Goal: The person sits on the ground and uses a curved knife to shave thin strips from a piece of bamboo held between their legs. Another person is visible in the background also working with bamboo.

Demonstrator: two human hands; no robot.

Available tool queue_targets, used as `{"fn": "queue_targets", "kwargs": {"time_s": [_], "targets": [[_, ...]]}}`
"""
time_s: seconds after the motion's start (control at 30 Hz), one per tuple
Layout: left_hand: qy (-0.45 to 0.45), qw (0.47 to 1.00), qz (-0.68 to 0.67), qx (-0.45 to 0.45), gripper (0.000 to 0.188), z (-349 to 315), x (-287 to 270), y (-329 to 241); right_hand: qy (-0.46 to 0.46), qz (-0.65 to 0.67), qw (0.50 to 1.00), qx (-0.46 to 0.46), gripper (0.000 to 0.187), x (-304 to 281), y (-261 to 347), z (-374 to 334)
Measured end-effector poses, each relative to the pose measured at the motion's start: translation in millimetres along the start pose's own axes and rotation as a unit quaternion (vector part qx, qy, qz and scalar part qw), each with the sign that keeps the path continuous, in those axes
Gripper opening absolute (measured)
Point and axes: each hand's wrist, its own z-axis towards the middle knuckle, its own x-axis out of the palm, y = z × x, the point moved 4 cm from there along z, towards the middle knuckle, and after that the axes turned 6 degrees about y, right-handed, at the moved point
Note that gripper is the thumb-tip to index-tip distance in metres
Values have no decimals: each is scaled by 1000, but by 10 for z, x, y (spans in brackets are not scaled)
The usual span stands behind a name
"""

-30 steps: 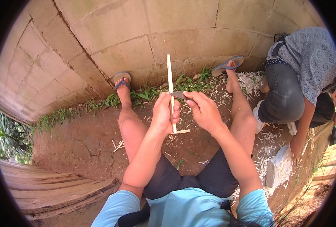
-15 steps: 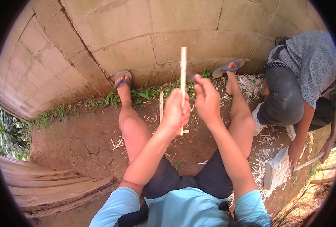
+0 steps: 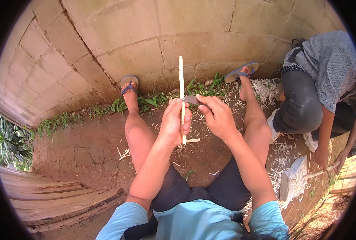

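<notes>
Outdoor yard work spot, not an indoor shop. Bare packed dirt ground [image 3: 86,148], cracked, with a strip of grass and weeds [image 3: 118,106] along the base of a block wall [image 3: 146,36] with plain mortar joints. Person sits on the ground, legs out, flip-flops [image 3: 128,82] on. Pale wood shavings [image 3: 284,150] scattered over the dirt, thickest on the right. Weathered wooden planks [image 3: 54,196] stacked at lower left, leafy plants [image 3: 4,144] behind them. Second person [image 3: 322,80] crouches at right by a grey stone block [image 3: 292,180], holding a thin stick. Reads as an informal open-air whittling area beside a building.
</notes>
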Motion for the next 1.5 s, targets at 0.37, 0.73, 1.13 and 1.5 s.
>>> {"fn": "queue_targets", "kwargs": {"time_s": [0.37,0.73,1.13,1.5], "targets": [[-30,991,109,77,27,-79,260,53,-105,-99,989,-44,24,-49,99,40],[73,982,161,-62,21,-197,551,261,-251,18,963,92,23,-605,-836,537],[-53,988,142,20,16,25,49,80,25,13,1000,6,26,142,-17,58],[70,909,408,45,16,-257,406,477,-202,66,965,152,22,-507,-851,465]]}}
